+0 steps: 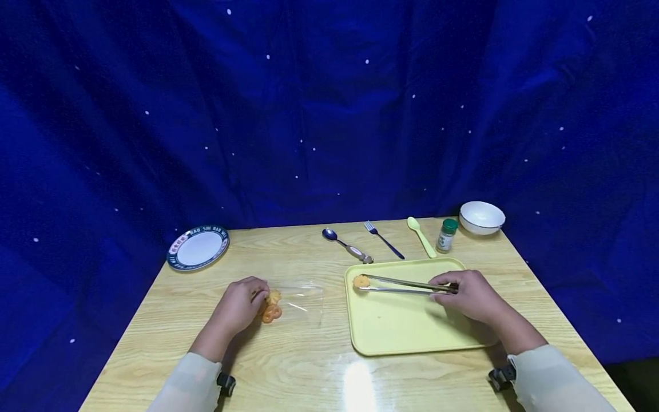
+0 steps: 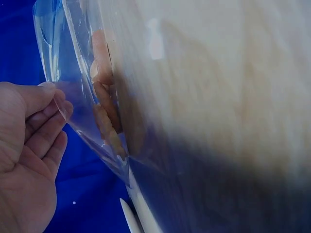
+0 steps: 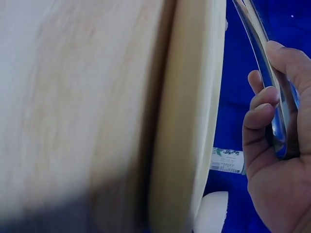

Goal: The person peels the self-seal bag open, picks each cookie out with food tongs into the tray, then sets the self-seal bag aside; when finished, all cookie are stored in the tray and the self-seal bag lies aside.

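My left hand (image 1: 243, 300) pinches the edge of a clear plastic bag (image 1: 304, 303), which lies on the table at the left. Inside the bag are a pale flower-shaped biscuit (image 1: 273, 296) and a browner pretzel-shaped biscuit (image 1: 271, 313); the left wrist view shows these stacked edge-on behind the film (image 2: 73, 58). Over the yellow tray (image 1: 401, 332) my right hand (image 1: 471, 294) grips metal tongs (image 1: 407, 282) near their joined end. Between the tong tips, at the tray's far left corner, is a round biscuit (image 1: 361, 281). Whether it touches the tray I cannot tell.
A rimmed plate (image 1: 201, 250) stands at the back left. Behind the tray lie a metal spoon (image 1: 345, 245), a fork (image 1: 383, 239) and a yellow spoon (image 1: 422, 237). A green-capped jar (image 1: 447, 236) and a white bowl (image 1: 482, 218) stand at the back right.
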A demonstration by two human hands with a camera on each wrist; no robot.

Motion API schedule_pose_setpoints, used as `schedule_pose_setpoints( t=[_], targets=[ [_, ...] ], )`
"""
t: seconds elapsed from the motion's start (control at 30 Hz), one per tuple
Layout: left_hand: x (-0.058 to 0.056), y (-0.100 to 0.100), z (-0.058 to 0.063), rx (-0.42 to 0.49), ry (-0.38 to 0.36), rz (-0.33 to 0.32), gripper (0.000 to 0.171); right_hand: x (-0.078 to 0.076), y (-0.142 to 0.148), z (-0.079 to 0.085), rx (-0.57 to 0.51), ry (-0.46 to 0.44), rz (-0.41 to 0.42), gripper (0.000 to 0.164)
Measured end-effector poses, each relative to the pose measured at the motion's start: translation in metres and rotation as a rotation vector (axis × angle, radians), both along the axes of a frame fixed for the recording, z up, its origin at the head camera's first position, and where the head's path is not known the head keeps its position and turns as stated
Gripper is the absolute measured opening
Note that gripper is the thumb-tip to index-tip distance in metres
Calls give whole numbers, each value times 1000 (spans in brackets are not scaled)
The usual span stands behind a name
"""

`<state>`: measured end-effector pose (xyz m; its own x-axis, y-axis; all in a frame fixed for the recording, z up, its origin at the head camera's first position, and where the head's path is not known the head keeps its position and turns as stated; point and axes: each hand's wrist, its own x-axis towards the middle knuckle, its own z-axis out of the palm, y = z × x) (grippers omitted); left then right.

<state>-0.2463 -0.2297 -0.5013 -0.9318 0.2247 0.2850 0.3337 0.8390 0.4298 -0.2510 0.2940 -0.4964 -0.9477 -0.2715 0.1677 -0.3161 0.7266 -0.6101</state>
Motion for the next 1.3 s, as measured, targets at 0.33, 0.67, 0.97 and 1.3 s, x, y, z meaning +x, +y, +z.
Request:
schedule_pose_setpoints(
  t=[0.33, 0.67, 0.97, 1.3],
  targets=[
    [0, 0, 0, -16, 16, -1, 6, -1, 4, -10, -12, -12, -16, 27],
    [0, 2, 1, -18, -12, 9, 6, -4, 4, -4, -31, 10, -26, 26],
    [0, 3, 1, -17, -23, 15, 7, -2, -25, 4, -126, -14, 76, 26],
    [0, 2, 1, -23, -22, 22, 6, -4, -75, -1, -103, -37, 217, 20]
  ],
)
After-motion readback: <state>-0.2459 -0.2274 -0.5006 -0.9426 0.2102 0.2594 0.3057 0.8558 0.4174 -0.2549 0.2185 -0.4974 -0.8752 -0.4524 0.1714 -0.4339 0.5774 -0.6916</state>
